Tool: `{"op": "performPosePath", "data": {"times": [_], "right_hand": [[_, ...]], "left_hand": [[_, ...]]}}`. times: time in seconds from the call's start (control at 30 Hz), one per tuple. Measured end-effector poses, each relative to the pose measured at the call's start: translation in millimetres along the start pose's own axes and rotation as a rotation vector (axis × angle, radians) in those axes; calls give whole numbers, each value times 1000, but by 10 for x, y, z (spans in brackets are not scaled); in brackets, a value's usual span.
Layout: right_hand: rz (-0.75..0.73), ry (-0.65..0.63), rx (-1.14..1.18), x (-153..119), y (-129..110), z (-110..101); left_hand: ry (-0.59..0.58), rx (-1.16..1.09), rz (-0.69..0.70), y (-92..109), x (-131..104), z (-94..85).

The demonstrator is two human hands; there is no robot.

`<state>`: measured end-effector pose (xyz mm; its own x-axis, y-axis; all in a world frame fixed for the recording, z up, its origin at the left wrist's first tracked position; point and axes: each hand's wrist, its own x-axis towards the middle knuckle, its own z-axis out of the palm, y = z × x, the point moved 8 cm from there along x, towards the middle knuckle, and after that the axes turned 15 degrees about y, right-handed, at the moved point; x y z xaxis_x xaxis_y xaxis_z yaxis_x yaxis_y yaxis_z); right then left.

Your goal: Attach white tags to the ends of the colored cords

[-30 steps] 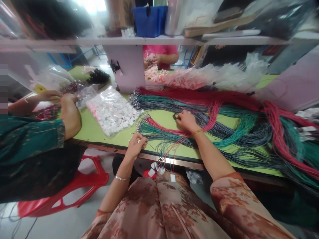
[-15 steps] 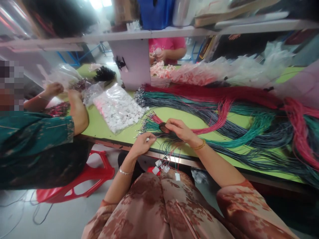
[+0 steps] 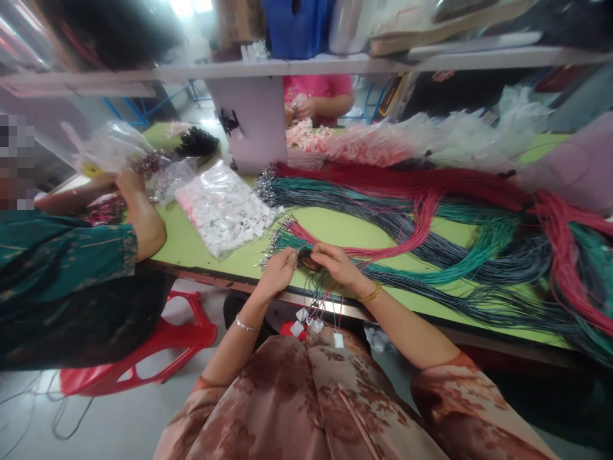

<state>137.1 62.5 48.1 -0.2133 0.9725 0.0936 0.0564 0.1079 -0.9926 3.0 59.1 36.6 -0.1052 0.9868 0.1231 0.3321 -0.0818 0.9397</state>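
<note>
Holds a roll of dark tape (image 3: 310, 259) in the right hand (image 3: 338, 263), pinched at its right side between thumb and fingers, above the near edge of the table. Presses thumb and fingertips of the left hand (image 3: 280, 271) together at the roll's left side; cannot tell what is caught in that pinch. Wears a silvery bangle (image 3: 246, 326) on the left wrist, a yellow bracelet (image 3: 371, 292) on the right. Just behind the hands, a red wire bundle (image 3: 378, 253) and green wires with metal-tipped ends fanned to the left. Below, over the table edge, white connectors (image 3: 315, 324) on thin leads.

On the yellow-green tabletop (image 3: 345, 223), left of the wires: a clear bag of white connector housings (image 3: 230, 214). Farther back, long red, green and dark strands, then plastic bags of pinkish parts (image 3: 373, 144). At left, near a red plastic stool (image 3: 90, 382), a co-worker in a green sleeve (image 3: 71, 246). Beyond a lilac partition (image 3: 258, 121), another person in a pink top (image 3: 330, 89). Overhead, a pale shelf (image 3: 215, 73) with a blue bin (image 3: 294, 29). Below, a grey floor (image 3: 124, 418) with loose cords.
</note>
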Motion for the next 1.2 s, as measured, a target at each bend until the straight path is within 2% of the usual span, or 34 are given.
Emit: {"op": "performPosePath", "data": {"times": [0.2,0.43,0.53,0.63,0.73,0.83,0.93,1.0,1.2], "right_hand": [[-111,12,-208,-33,-7,10],[-226,36,-446,-84,41,69],[-222,44,-454,-86,50,85],[-219,51,-462,-78,70,101],[-220,64,-484,-78,109,126],[-281,88,-433,-102,67,157],[-348,72,-363,-138,-4,198],[-348,66,-348,-147,-13,207],[-301,115,-346,-141,33,180]], "left_hand": [[11,109,42,0,40,-35],[-15,123,79,3,99,-41],[-7,-25,7,-34,141,-55],[-86,-223,-118,-82,160,-20],[-129,-294,-200,-129,165,-19],[-10,-263,-215,-193,204,-123],[118,-211,-161,-206,237,-229],[112,-149,-129,-194,236,-234],[-34,123,-11,-36,136,-188]]}}
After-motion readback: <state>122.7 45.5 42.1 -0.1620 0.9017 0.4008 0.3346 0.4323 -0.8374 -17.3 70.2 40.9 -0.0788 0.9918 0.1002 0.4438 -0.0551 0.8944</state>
